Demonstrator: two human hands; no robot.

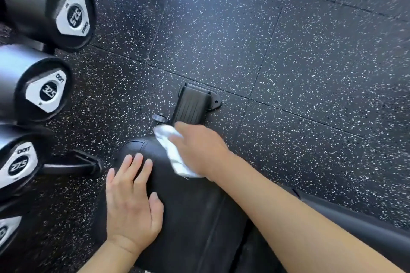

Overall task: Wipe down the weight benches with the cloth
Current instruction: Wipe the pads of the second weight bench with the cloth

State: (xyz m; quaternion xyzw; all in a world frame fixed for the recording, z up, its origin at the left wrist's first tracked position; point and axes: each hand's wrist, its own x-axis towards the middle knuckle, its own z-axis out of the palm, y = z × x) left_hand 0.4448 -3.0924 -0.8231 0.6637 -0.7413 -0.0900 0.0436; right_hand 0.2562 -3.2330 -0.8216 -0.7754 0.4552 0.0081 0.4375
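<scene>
Leaning over the bench [188,206], the person had both hands down on its black pad, and each had its own job. The right hand [199,150] was up at the rounded far end, pressing the white cloth [170,150] onto the pad near its right edge; the fingers were blurred, and how tightly they gripped the cloth could not be told, but cloth showed out past both the fingertips and the heel of the palm, so the hand looked to be riding on top of it. That blur read as a wipe in mid-stroke. The left hand [133,201] lay flat on the pad's left side, fingers straight and slightly spread, thumb out, holding nothing; it looked like a brace, taking weight and steadying the reach. Beyond the pad's end stood the bench's foot [195,104] on the speckled floor [310,73]. Dumbbells [48,6] crowded in from the left, just beside the bench, which may be why the person worked from this end. Judging by the cloth's spot, the far end was getting done, and the pad nearer the camera probably came next.
</scene>
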